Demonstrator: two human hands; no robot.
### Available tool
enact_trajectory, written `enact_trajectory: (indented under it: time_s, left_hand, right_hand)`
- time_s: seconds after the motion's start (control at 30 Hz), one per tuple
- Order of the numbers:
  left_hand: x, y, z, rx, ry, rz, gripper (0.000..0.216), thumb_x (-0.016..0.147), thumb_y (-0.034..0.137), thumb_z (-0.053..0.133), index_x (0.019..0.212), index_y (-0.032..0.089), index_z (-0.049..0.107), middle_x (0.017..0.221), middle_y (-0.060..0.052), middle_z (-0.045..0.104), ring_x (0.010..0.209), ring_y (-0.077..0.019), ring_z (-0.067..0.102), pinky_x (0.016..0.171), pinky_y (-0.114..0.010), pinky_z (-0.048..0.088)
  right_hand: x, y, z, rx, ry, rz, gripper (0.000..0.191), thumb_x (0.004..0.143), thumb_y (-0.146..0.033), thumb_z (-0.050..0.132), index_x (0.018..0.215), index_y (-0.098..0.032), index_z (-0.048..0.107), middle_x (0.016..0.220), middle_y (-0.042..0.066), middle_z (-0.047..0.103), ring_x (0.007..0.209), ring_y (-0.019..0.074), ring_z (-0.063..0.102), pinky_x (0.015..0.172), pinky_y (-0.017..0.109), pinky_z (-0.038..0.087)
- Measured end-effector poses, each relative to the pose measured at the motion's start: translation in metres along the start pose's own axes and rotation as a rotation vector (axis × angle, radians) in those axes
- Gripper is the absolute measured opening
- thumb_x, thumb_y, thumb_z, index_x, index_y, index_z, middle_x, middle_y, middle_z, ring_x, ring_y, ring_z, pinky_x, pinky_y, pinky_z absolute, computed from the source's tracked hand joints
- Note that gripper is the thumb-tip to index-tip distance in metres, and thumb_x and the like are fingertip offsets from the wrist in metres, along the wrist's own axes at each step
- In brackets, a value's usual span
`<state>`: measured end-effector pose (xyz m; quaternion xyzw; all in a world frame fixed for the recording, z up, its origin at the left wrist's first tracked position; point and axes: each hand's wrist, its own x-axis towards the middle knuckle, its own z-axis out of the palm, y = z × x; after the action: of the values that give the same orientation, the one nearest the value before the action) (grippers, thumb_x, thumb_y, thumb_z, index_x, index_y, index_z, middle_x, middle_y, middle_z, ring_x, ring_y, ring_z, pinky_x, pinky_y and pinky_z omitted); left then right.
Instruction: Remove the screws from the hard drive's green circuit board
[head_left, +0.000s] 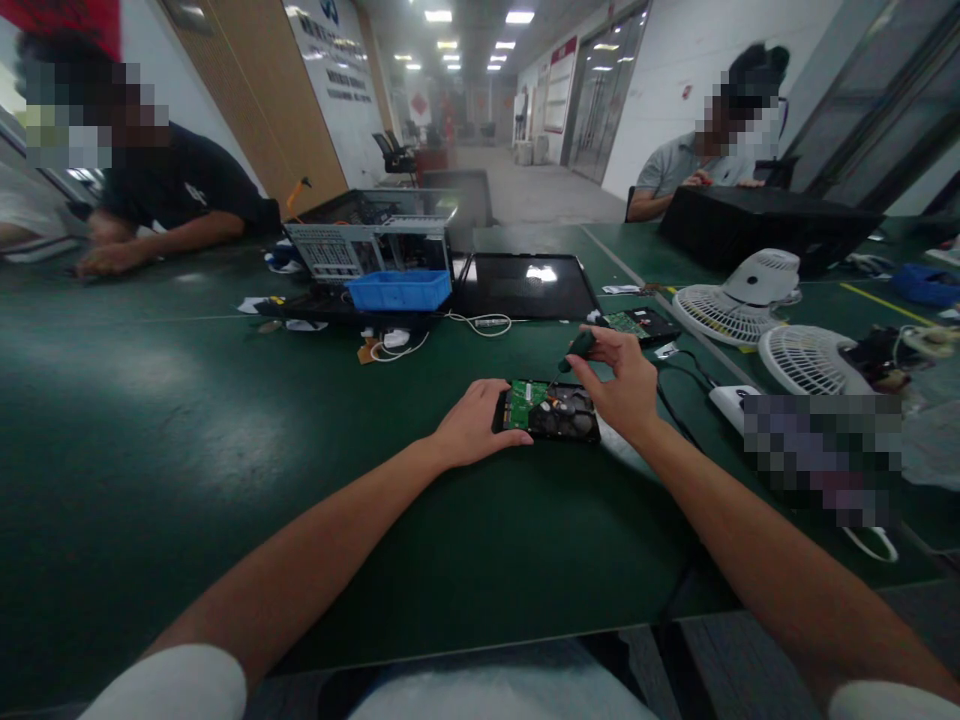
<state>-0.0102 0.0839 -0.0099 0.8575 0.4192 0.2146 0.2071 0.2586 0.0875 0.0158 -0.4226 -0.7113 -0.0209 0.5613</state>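
Observation:
A hard drive (551, 411) lies on the green table (225, 440), its green circuit board facing up. My left hand (474, 424) rests against its left edge, fingers closed on the casing. Above the drive's right side, my right hand (619, 380) pinches the dark handle of a small screwdriver (577, 350), whose tip points down at the drive. A second hard drive (641, 324) lies a little further back on the right.
An open computer case (367, 240) and a blue tray (400, 290) stand at the back centre beside a black panel (525, 285). Two white fans (750, 295) lie at the right. One person sits at the far left, another at the far right.

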Motion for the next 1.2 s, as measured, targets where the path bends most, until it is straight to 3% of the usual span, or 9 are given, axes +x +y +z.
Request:
enact_trajectory:
  time_s: [0.13, 0.3, 0.5, 0.7, 0.83, 1.03, 1.2]
  left_hand:
    - [-0.0005, 0.0004, -0.0004, -0.003, -0.003, 0.004, 0.089, 0.079, 0.073, 0.074, 0.144, 0.019, 0.047, 0.148, -0.018, 0.052, 0.143, -0.0359, 0.045, 0.117, -0.054, 0.043]
    - [-0.0015, 0.0024, -0.0031, -0.003, -0.018, -0.007, 0.091, 0.079, 0.074, 0.072, 0.146, 0.018, 0.046, 0.149, -0.019, 0.051, 0.144, -0.0363, 0.045, 0.117, -0.054, 0.043]
    - [-0.0018, 0.0041, -0.0039, -0.004, -0.016, -0.008, 0.091, 0.080, 0.073, 0.073, 0.146, 0.018, 0.045, 0.149, -0.018, 0.051, 0.142, -0.0361, 0.046, 0.117, -0.054, 0.043]
    - [-0.0015, 0.0042, -0.0040, -0.006, -0.011, 0.011, 0.091, 0.080, 0.072, 0.073, 0.149, 0.020, 0.042, 0.151, -0.017, 0.048, 0.143, -0.0359, 0.046, 0.118, -0.055, 0.042]
    - [-0.0017, 0.0057, -0.0059, -0.009, 0.005, 0.058, 0.087, 0.081, 0.071, 0.073, 0.146, 0.020, 0.044, 0.150, -0.017, 0.049, 0.143, -0.0353, 0.045, 0.119, -0.054, 0.041]
    - [-0.0012, 0.0036, -0.0046, -0.066, 0.033, 0.085, 0.084, 0.078, 0.065, 0.080, 0.142, 0.021, 0.048, 0.142, -0.015, 0.053, 0.135, -0.0348, 0.051, 0.114, -0.053, 0.045]
    - [-0.0011, 0.0012, -0.0049, -0.107, 0.024, 0.073, 0.083, 0.077, 0.063, 0.083, 0.142, 0.023, 0.050, 0.142, -0.013, 0.052, 0.133, -0.0347, 0.051, 0.112, -0.053, 0.047]
  right_hand:
    - [0.0034, -0.0033, -0.0048, -0.082, 0.019, -0.032, 0.041, 0.089, -0.038, 0.077, 0.126, -0.027, 0.061, 0.111, 0.007, 0.072, 0.083, 0.0223, 0.075, 0.081, 0.045, 0.067]
    - [0.0050, -0.0083, -0.0065, -0.081, 0.003, -0.088, 0.036, 0.096, -0.033, 0.068, 0.131, -0.028, 0.061, 0.121, 0.011, 0.071, 0.097, 0.0250, 0.074, 0.082, 0.045, 0.067]
    - [0.0008, -0.0049, -0.0003, 0.008, 0.033, -0.050, 0.038, 0.094, -0.033, 0.071, 0.128, -0.026, 0.055, 0.138, 0.013, 0.066, 0.104, 0.0251, 0.075, 0.085, 0.046, 0.067]
    - [0.0029, -0.0059, -0.0030, -0.074, 0.065, -0.068, 0.036, 0.090, -0.032, 0.075, 0.121, -0.026, 0.058, 0.122, 0.011, 0.069, 0.089, 0.0233, 0.073, 0.079, 0.044, 0.066]
    - [0.0046, -0.0095, -0.0053, -0.079, 0.039, -0.091, 0.036, 0.091, -0.030, 0.073, 0.123, -0.025, 0.059, 0.122, 0.012, 0.065, 0.088, 0.0234, 0.071, 0.075, 0.042, 0.065]
    - [-0.0010, -0.0063, -0.0011, 0.037, -0.047, -0.017, 0.045, 0.094, -0.030, 0.068, 0.134, -0.026, 0.050, 0.123, 0.011, 0.068, 0.098, 0.0251, 0.074, 0.087, 0.045, 0.064]
    - [-0.0020, -0.0053, -0.0004, 0.014, -0.049, 0.019, 0.045, 0.092, -0.032, 0.071, 0.132, -0.026, 0.050, 0.109, 0.008, 0.069, 0.085, 0.0228, 0.074, 0.082, 0.044, 0.064]
